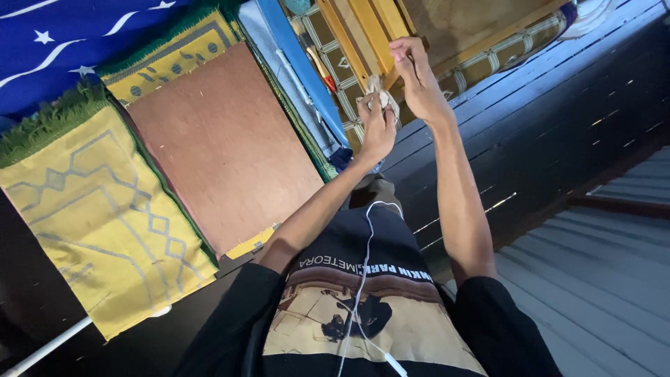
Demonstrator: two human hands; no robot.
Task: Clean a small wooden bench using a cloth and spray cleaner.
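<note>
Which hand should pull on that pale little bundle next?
Probably the right hand. Its fingers are raised just above the pale bundle, seemingly free to pinch and pull. The left hand is already wrapped around the bundle from below, so it looks better suited to holding it steady.

One view only — a head-worn camera, looking steeply down the wearer's own chest and out along both outstretched arms. Frame is rolled hard, so the dark plank floor runs diagonally and the rugs fan across the upper left. Close range: the printed shirt fills the bottom edge, left hand and right hand sit upper centre. Yellow mat lies at left — no second view to overlap.
</note>
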